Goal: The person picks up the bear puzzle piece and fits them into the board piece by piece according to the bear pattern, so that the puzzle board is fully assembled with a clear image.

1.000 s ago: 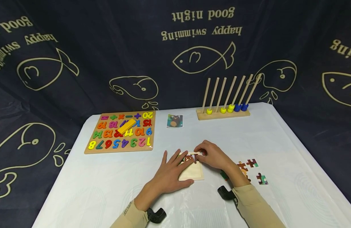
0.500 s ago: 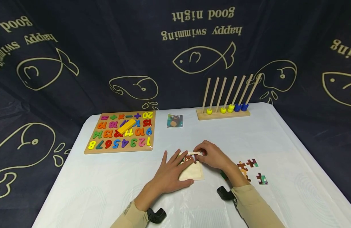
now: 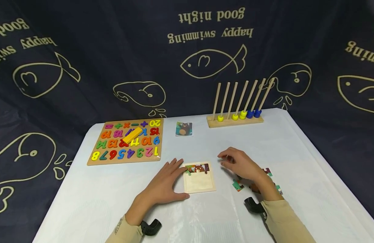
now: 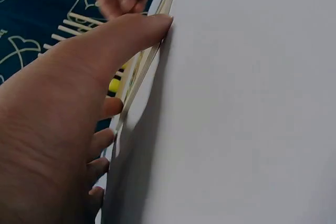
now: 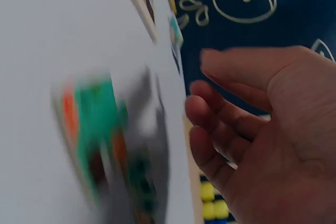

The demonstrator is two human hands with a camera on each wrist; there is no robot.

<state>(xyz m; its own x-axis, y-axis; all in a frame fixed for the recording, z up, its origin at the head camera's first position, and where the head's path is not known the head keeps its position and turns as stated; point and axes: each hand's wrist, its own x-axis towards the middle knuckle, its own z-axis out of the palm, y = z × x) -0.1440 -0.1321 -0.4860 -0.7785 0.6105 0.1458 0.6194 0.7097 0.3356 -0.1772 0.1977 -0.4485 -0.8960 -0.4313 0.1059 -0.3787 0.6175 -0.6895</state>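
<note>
Head view: the left hand (image 3: 164, 184), fingers apart, touches the square pale-wooden puzzle frame (image 3: 199, 182) at its left edge; the right hand (image 3: 244, 166), empty, fingers loosely bent, is near multicoloured printed jigsaw pieces (image 3: 238, 185) on the white tabletop (image 3: 98, 189). Steadying the frame should help pieces seat flat.

Play table or toy-filming corner; home or studio, can't tell. Clues: dark blue cloth (image 3: 150, 57) fills the background, printed with fish (image 3: 212, 62), whales (image 3: 139, 94) and upside-down lettering (image 3: 195, 17), "good night" and "happy swimming", nursery-type fabric. White-covered table (image 3: 104, 192) in front, kids' learning toys on it: number board (image 3: 123, 161), rod-and-bead counter (image 3: 233, 122), bear picture card (image 3: 184, 129), small wooden puzzle tray (image 3: 199, 182), loose jigsaw pieces (image 3: 238, 185). Black devices (image 3: 151, 227) on the person's wrists suggest a recording set-up.
</note>
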